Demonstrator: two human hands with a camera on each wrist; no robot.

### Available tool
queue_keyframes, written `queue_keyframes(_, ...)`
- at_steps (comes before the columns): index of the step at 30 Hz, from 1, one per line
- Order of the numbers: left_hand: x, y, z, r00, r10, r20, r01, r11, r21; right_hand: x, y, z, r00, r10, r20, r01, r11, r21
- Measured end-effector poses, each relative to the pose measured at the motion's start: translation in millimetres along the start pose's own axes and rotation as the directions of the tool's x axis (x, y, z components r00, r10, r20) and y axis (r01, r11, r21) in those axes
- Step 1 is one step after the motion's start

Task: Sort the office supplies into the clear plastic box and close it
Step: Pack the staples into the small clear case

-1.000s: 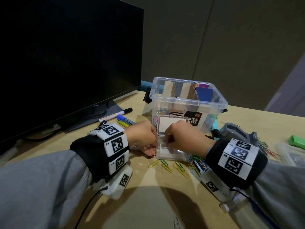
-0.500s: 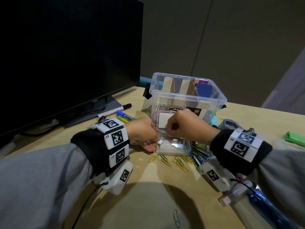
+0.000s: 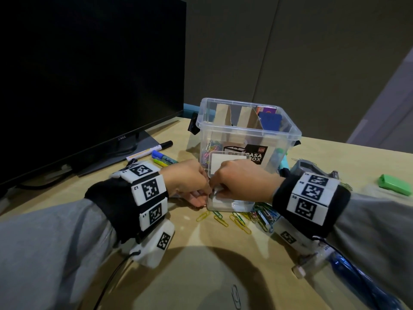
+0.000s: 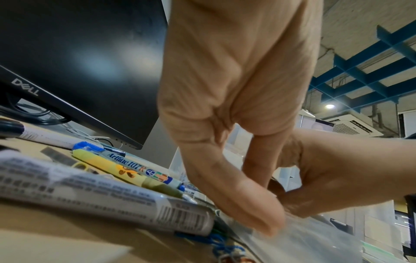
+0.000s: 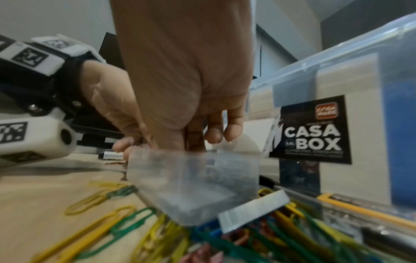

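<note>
The clear plastic box [image 3: 288, 130] stands open at mid-table, with cardboard dividers, paper clips and blue items inside. Just in front of it lies a small clear case [image 3: 230, 203] whose lid [image 3: 228, 163] stands up. Both hands meet at the case's near-left corner. My left hand [image 3: 190, 182] pinches the case's left edge between thumb and finger [image 4: 268, 224]. My right hand [image 3: 241, 184] curls its fingers [image 5: 213, 135] over the rim of the case [image 5: 191, 181]. Whether anything small is held between the fingertips is hidden. Loose coloured paper clips [image 3: 223, 220] lie before the case.
A monitor [image 3: 89, 74] fills the left. Markers [image 3: 164, 161] lie by its stand. Right of the box are a grey stapler [image 3: 312, 168] and a green item [image 3: 394, 184]. A staple strip [image 5: 254, 210] rests on clips. A blue pen [image 3: 357, 276] lies at the near right.
The right hand rose to the small case's lid half a second ago and has come back down to the case's near-left corner. The left hand has stayed at the case.
</note>
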State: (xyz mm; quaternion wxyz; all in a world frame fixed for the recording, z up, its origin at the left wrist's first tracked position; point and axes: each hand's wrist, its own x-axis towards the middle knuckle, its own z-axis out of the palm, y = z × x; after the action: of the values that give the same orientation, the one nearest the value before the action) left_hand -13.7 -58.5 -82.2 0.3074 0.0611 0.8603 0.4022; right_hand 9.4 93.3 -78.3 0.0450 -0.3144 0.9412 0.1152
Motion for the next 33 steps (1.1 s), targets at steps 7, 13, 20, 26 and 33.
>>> queue_keyframes(7,1.5,-3.0,-1.8,1.0,0.013,-0.007,-0.013,0.999,-0.033,11.2,-9.1,4.2,0.993,0.114,-0.043,-0.117,0.991,-0.061)
queue_keyframes(13,3.1,-3.6,-0.7,1.0,0.002,0.005,-0.002,0.999,-0.046,12.9,-6.0,0.6,0.987,0.145,-0.064,-0.147,0.989,-0.035)
queue_keyframes(20,5.1,0.7,-1.3,1.0,-0.011,0.019,0.012,0.999,-0.03,-9.8,23.8,-25.7,0.959,0.28,-0.04,-0.275,0.956,0.107)
queue_keyframes(26,6.0,1.5,-0.7,1.0,-0.021,0.013,0.021,1.0,-0.004,-16.4,23.4,-18.4,0.938,0.334,0.088,-0.341,0.938,0.069)
queue_keyframes(33,6.4,1.8,0.6,0.999,-0.038,0.0,0.038,0.999,0.006,-12.8,13.7,-10.7,0.932,0.35,0.095,-0.35,0.937,-0.02)
